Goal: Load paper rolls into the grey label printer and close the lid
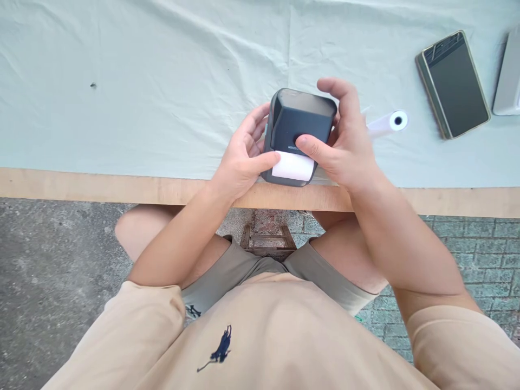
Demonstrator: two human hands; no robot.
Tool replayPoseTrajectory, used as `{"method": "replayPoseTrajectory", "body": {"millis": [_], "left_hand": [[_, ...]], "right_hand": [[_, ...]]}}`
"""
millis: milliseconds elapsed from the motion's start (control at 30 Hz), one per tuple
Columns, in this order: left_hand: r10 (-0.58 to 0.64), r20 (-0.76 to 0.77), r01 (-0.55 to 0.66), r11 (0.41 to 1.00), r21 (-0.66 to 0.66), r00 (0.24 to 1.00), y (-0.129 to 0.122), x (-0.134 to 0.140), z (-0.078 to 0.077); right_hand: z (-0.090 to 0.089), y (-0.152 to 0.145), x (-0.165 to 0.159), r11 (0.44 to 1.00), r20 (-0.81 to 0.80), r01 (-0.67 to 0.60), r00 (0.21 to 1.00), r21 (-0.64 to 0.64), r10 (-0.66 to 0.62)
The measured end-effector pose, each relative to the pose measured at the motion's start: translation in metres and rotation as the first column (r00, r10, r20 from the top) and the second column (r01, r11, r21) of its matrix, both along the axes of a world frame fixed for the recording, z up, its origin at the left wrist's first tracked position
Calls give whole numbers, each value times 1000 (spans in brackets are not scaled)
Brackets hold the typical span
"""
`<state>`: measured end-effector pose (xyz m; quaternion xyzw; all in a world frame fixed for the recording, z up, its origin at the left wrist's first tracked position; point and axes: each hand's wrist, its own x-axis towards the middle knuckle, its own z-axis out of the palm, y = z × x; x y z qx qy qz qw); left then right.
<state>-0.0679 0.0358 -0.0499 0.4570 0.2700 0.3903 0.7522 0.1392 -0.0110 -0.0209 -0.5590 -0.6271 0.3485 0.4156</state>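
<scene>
A dark label printer with rounded corners is held between my two hands near the table's front edge. White label paper shows along its near side. My left hand grips the printer's left side, its thumb on the left end of the paper and its other fingers partly hidden behind the body. My right hand closes on the right side, thumb on the dark top by the lettering. One right finger sticks out past the far right corner; the other right fingers are partly hidden.
Just right of my right hand lies a white paper roll with a dark core. Farther right are a phone-like device with a dark screen and a grey-white object, cut off by the frame. A pale cloth covers the table behind its bare wooden edge.
</scene>
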Motion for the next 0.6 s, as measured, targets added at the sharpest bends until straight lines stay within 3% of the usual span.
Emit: {"method": "replayPoseTrajectory", "body": {"millis": [167,267,433,600], "left_hand": [[35,38,-29,990,-139,999,-5,1,16],[-8,3,8,985,-173,1000,-5,0,22],[-66,15,67,981,-182,998,1,-6,18],[-45,106,72,961,-267,993,2,-9,19]], "right_hand": [[3,-2,-2,999,-12,-27,1000,17,27],[4,-3,2,995,-38,-96,995,-5,96],[8,-5,7,972,-125,-229,967,-51,222],[17,-9,9,964,-129,-251,962,-82,240]]}}
